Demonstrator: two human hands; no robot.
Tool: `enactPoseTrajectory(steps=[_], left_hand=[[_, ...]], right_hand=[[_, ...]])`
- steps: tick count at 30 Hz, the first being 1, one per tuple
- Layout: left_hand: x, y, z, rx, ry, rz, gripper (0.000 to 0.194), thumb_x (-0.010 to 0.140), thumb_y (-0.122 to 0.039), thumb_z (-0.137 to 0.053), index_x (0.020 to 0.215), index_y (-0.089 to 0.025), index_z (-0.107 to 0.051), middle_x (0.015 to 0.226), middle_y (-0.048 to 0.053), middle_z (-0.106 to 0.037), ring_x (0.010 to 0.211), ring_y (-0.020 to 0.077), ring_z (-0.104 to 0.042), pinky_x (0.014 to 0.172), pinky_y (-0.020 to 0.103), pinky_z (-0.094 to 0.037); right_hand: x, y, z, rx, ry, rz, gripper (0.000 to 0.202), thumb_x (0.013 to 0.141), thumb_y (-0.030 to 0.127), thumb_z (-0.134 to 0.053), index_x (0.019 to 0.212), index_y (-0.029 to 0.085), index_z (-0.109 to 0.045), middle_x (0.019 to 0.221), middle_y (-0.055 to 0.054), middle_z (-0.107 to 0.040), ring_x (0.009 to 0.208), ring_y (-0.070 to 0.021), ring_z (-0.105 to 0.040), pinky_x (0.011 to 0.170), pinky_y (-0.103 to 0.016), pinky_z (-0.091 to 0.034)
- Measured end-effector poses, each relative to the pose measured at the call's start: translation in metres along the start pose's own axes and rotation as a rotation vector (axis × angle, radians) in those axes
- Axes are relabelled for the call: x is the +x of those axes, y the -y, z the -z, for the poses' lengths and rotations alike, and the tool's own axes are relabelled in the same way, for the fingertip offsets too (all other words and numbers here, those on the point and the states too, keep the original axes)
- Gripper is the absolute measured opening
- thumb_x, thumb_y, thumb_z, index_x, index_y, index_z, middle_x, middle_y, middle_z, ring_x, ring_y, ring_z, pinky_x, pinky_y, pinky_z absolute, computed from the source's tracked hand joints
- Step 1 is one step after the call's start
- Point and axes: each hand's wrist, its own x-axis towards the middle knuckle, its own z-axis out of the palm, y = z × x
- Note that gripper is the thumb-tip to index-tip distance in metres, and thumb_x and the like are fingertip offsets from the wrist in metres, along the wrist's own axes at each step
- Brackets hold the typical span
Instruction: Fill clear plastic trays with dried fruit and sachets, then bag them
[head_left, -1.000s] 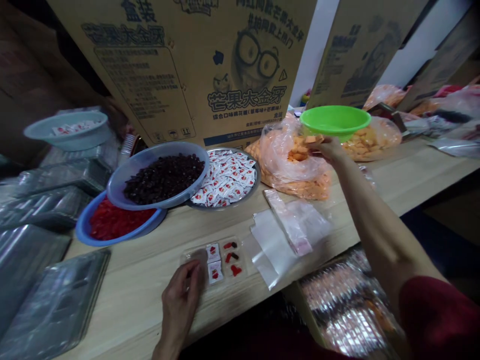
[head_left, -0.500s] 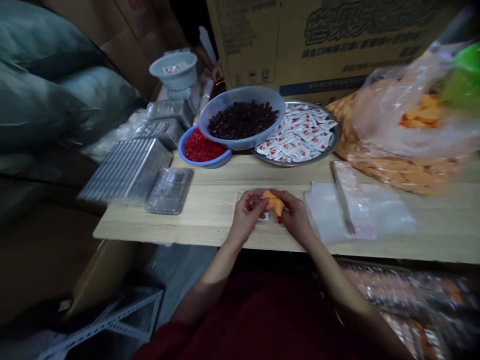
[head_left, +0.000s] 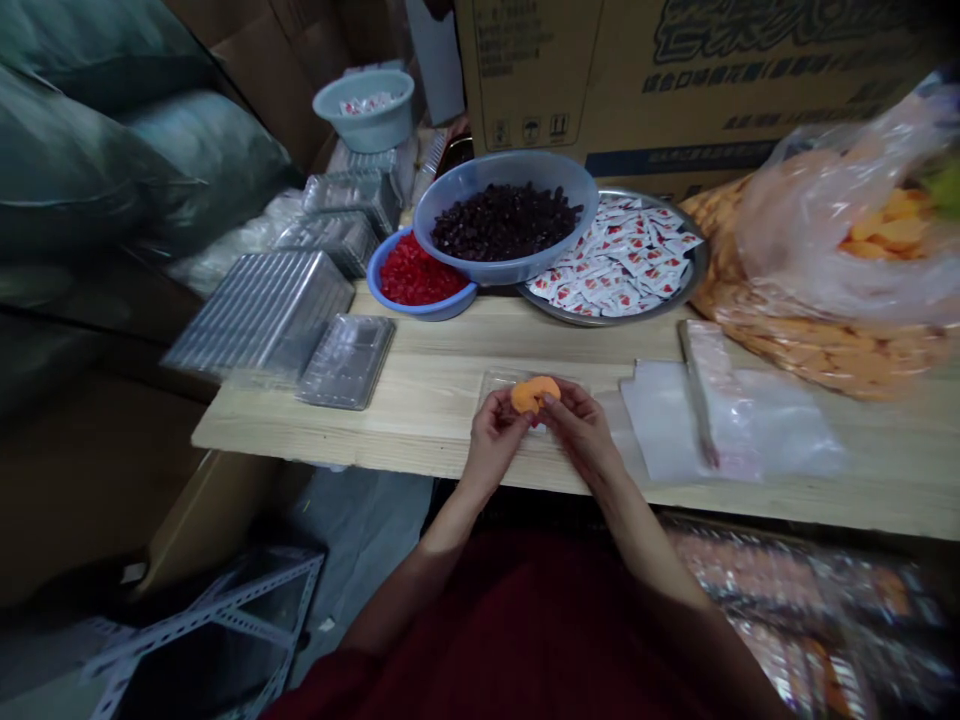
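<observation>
Orange round pieces [head_left: 534, 394] are pinched between my two hands above a clear plastic tray [head_left: 495, 381] near the table's front edge. My left hand [head_left: 496, 432] grips their left side, fingertips on the lower edge. On the right side, my right hand [head_left: 589, 425] holds them with thumb and fingers. A bit of red shows just under the pieces. Both hands hide most of the tray and what lies in it.
Behind stand a bowl of dark pieces [head_left: 505, 267], a bowl of red pieces [head_left: 422, 308] and a metal tray of sachets [head_left: 694, 275]. Clear trays [head_left: 262, 310] are stacked left. White bags [head_left: 660, 415] and a big bag of orange pieces [head_left: 832, 330] lie right.
The orange pieces have turned and now show flat, rounded faces, still between both hands. The view has shifted slightly, and the person's hand behind the bowls is no longer clearly seen.
</observation>
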Motion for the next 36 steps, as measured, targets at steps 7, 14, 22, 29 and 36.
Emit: enactPoseTrajectory(steps=[7,14,22,29,36], left_hand=[[0.012,-0.003,0.009,0.228,0.039,-0.07,0.028,0.085,-0.035,-0.073,0.105,-0.018,-0.063,0.092,0.003,-0.07,0.077,0.0126,-0.062,0.072,0.023,-0.048],[0.032,0.007,0.031,0.582,-0.175,-0.198,0.036,0.09,-0.026,-0.063,0.125,-0.026,-0.055,0.084,-0.002,-0.068,0.067,0.0129,-0.064,0.065,0.024,-0.048],[0.031,0.011,0.018,1.182,-0.175,-0.264,0.021,0.099,-0.035,-0.055,0.115,-0.023,-0.058,0.106,0.009,-0.069,0.089,0.0235,-0.069,0.074,0.033,-0.049],[0.033,-0.006,0.032,1.214,-0.13,-0.335,0.023,0.1,-0.036,-0.053,0.104,-0.021,-0.07,0.106,0.009,-0.064,0.086,0.0201,-0.065,0.073,0.031,-0.048],[0.025,-0.024,0.018,0.356,0.107,-0.05,0.034,0.095,-0.051,-0.06,0.101,-0.018,-0.07,0.078,0.002,-0.069,0.057,0.0107,-0.055,0.054,0.022,-0.04]], right_hand=[[0.01,-0.011,0.002,-0.013,-0.014,0.059,0.039,0.067,0.039,-0.091,0.098,0.022,-0.073,0.095,-0.002,-0.078,0.074,-0.014,-0.069,0.065,-0.025,-0.058],[0.009,-0.01,0.012,-0.063,-0.119,0.1,0.038,0.069,0.038,-0.089,0.1,0.022,-0.073,0.104,-0.003,-0.077,0.086,-0.0143,-0.07,0.067,-0.023,-0.06],[-0.001,-0.013,0.012,-0.019,-0.067,0.058,0.038,0.069,0.036,-0.09,0.1,0.023,-0.073,0.103,-0.002,-0.076,0.081,-0.0135,-0.07,0.067,-0.025,-0.062],[-0.005,-0.014,0.012,0.008,-0.048,0.001,0.037,0.07,0.038,-0.091,0.099,0.023,-0.073,0.1,-0.001,-0.076,0.076,-0.0128,-0.069,0.069,-0.026,-0.062],[-0.001,-0.009,0.008,-0.146,0.067,0.143,0.034,0.075,0.04,-0.086,0.105,0.027,-0.075,0.108,-0.003,-0.074,0.091,-0.0184,-0.07,0.087,-0.037,-0.061]])
